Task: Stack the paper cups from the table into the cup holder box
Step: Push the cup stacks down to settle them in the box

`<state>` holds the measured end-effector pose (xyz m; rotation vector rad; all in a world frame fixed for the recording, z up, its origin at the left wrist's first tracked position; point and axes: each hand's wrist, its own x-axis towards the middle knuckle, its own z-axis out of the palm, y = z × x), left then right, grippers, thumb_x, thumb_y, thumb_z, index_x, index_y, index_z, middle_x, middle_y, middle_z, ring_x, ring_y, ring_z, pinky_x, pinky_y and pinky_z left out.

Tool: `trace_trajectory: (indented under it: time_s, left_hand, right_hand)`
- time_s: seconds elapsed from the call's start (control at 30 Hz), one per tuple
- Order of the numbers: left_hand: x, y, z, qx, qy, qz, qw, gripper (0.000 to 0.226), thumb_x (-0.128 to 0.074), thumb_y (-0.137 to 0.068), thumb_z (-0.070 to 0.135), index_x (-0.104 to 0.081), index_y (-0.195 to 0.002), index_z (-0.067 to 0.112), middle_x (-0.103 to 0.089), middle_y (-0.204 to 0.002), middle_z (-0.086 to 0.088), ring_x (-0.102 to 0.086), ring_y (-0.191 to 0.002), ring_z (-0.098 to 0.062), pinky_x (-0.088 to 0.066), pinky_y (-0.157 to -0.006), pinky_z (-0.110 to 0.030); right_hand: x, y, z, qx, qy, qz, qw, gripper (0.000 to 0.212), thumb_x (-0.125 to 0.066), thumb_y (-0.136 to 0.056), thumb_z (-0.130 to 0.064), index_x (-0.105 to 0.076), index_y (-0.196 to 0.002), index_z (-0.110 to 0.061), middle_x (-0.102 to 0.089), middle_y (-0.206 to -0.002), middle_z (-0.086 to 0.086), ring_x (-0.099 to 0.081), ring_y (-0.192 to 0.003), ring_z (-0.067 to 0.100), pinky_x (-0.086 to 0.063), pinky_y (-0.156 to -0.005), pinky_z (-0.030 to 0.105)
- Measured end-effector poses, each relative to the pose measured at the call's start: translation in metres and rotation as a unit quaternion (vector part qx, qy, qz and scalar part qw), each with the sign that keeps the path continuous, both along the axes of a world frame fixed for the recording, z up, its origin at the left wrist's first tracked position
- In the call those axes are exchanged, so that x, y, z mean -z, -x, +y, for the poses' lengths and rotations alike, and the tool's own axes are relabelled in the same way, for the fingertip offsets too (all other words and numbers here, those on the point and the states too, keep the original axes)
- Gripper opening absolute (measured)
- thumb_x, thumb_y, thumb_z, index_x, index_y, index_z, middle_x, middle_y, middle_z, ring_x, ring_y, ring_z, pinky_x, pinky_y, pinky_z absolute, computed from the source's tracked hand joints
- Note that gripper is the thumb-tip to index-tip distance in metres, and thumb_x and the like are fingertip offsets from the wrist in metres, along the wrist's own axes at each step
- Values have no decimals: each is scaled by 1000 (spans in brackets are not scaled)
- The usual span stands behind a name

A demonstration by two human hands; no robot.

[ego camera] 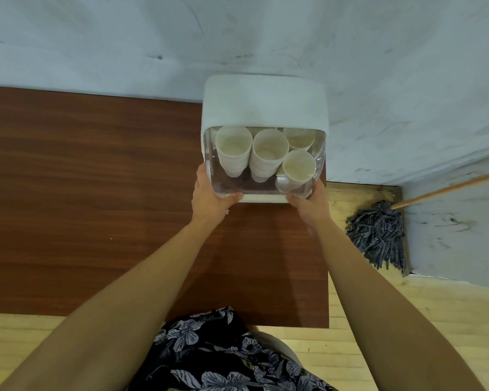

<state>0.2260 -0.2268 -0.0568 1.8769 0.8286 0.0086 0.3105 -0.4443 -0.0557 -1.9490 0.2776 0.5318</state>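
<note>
1. The cup holder box (264, 103) was located at the far right corner of the table (96, 193), set against the wall (237, 32). Its white body lay toward the wall; its clear front cover (318, 162) faced the person.

2. Four stacks of paper cups (270, 153) were seen through the clear cover, mouths turned toward the camera. Two taller stacks stood at the left and centre, two further stacks at the right. No loose cups were seen on the table, so the stacking was judged to be finished or nearly so.

3. The left hand (209, 193) was placed on the near left corner of the box, thumb laid along the lower edge and fingers wrapped round the side.

4. The right hand (311, 200) was placed on the near right corner in mirrored fashion, fingers curled on the edge of the cover.

5. The box lay directly ahead of both hands, between them, with its long axis running left to right across the line of the arms. Both hands were about equally near. Any closing or seating of the cover was therefore judged to require an even push from both sides, away from the body.

6. A mop (378, 235) was leaned in the floor corner to the right, clear of the table.
</note>
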Motion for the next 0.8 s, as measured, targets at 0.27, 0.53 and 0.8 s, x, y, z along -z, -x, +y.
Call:
trace_trajectory:
  time_s: [0.27,0.53,0.8]
  left_hand:
    - [-13,-26,27,26,21,16,999,105,-90,-64,28,-22,-144,32,-55,-132,3,-55,-117,-21,-48,-100,-44]
    - [-26,-30,27,40,-19,46,998,95,-88,-65,32,-31,-141,25,-56,-129,1,-54,-112,-19,-49,-96,-41]
    - [-91,-23,32,31,-92,19,995,35,-70,-85,28,-56,-116,18,-62,-110,2,-59,-96,-13,-45,-76,-24]
  right_hand:
    - [-5,-3,22,8,27,-27,999,78,-81,-77,-19,-38,-141,-29,-52,-134,-3,-49,-123,16,-42,-105,37]
    - [-16,-9,24,22,72,27,997,78,-79,-80,-23,-34,-142,-19,-53,-133,3,-53,-119,24,-46,-96,36]
    - [-92,-9,13,26,71,-83,994,44,-63,-89,-22,-49,-130,-15,-55,-122,0,-58,-97,14,-44,-64,13]
